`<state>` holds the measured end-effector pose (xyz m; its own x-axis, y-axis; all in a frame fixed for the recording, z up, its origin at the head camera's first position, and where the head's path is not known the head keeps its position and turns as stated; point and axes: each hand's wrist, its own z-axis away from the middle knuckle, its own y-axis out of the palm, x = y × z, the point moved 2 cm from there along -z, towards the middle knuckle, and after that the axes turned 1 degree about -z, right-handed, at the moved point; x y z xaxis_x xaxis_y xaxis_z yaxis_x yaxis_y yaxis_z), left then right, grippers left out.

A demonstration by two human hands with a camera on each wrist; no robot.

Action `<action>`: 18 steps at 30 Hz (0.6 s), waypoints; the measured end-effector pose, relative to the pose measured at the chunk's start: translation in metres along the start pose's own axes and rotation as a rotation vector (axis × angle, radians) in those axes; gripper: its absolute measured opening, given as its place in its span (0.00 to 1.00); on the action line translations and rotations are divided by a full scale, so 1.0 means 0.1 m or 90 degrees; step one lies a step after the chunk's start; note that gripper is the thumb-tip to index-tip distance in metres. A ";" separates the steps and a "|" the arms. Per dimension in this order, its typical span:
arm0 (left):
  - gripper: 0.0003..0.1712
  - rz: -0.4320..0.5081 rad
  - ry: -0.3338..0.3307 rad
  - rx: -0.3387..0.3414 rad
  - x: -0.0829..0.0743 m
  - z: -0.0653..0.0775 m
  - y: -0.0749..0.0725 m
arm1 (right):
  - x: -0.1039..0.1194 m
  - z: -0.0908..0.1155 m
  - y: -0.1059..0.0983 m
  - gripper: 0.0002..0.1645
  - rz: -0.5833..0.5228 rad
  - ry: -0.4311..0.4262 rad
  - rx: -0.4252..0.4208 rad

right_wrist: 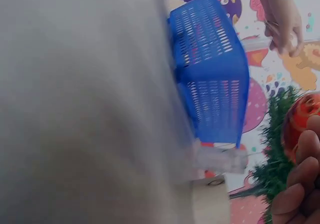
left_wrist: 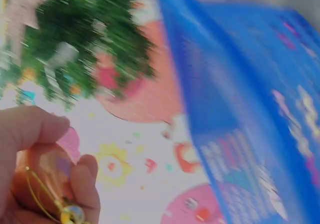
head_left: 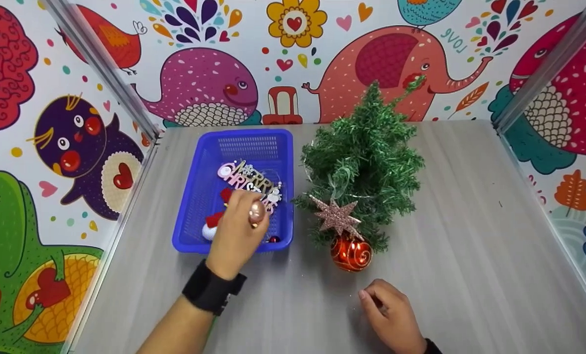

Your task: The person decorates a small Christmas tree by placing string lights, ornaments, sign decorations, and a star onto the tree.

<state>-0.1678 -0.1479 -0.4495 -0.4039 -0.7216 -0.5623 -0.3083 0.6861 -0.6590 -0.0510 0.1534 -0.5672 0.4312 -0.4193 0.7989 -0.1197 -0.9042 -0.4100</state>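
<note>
My left hand (head_left: pixel 235 238) pinches a shiny rose-gold bauble (head_left: pixel 256 211) above the blue basket (head_left: pixel 187 206). In the left wrist view a thin gold string loop hangs over the bauble (left_wrist: pixel 47 171), which sits between thumb and fingers. Below that hand in the basket lie a Merry Christmas sign (head_left: pixel 248 178) and red and white decorations (head_left: pixel 209 230), partly hidden. My right hand (head_left: pixel 394 314) rests low over the table, fingers loosely curled and holding nothing. In front of it stands a small green Christmas tree (head_left: pixel 371 152), bearing a pink glitter star (head_left: pixel 338 217) and a red swirled bauble (head_left: pixel 351 256).
The basket stands left of the tree, both on a grey wood-grain table (head_left: pixel 460 236). Cartoon-printed panels (head_left: pixel 293 59) close off the back and sides, with metal posts (head_left: pixel 108 69) at the corners.
</note>
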 end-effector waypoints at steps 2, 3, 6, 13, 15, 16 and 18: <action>0.19 0.022 0.053 -0.019 -0.19 0.03 0.03 | 0.08 -0.02 -0.02 0.24 -0.012 -0.011 0.010; 0.20 0.028 0.080 -0.027 -0.28 0.06 0.05 | 0.13 -0.04 -0.02 0.24 -0.019 -0.015 0.017; 0.23 0.038 0.166 -0.048 -0.53 0.13 0.13 | 0.25 -0.09 -0.04 0.24 -0.046 -0.029 0.034; 0.28 0.045 0.320 -0.063 -0.93 0.33 0.40 | 0.39 -0.21 -0.02 0.20 -0.193 -0.084 0.102; 0.27 0.048 0.347 -0.051 -1.02 0.40 0.49 | 0.39 -0.23 -0.03 0.22 -0.298 -0.061 0.162; 0.27 0.046 0.360 -0.043 -1.05 0.44 0.53 | 0.39 -0.24 -0.04 0.24 -0.361 -0.032 0.199; 0.26 0.038 0.383 -0.025 -1.12 0.52 0.60 | 0.39 -0.25 -0.07 0.29 -0.496 0.036 0.275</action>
<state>-0.0969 -0.0307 -0.4524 -0.8343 -0.5101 -0.2089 -0.2967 0.7350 -0.6097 -0.0557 0.1416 -0.5221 0.2036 0.2875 0.9359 0.5413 -0.8296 0.1371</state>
